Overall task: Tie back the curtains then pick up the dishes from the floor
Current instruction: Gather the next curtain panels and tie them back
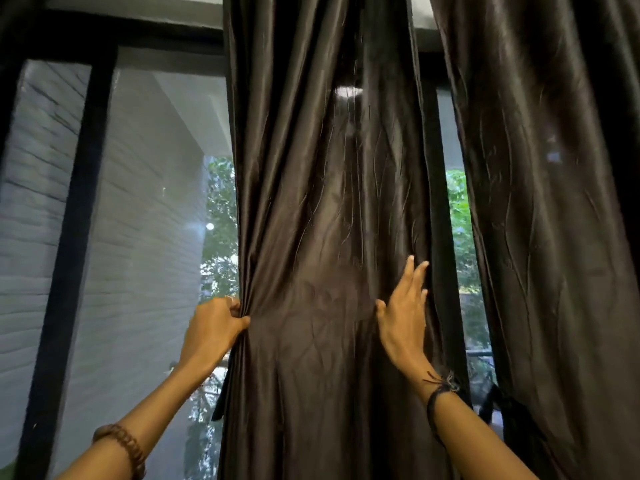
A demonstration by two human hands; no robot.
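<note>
Dark brown satin curtain [329, 237] hung bunched before the black-framed window [86, 202]; left hand [214, 327] gripped its left edge with curled fingers, right hand [405, 317] pressed flat, fingers straight.

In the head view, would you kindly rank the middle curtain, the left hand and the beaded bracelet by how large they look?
1. The middle curtain, by far.
2. The left hand, gripping its edge.
3. The beaded bracelet; it sits nearer the camera, so its rank below the hand is unsure.

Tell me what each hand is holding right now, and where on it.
Left hand grips the middle curtain by its left edge. Right hand holds nothing, lying flat near its right edge.
</note>
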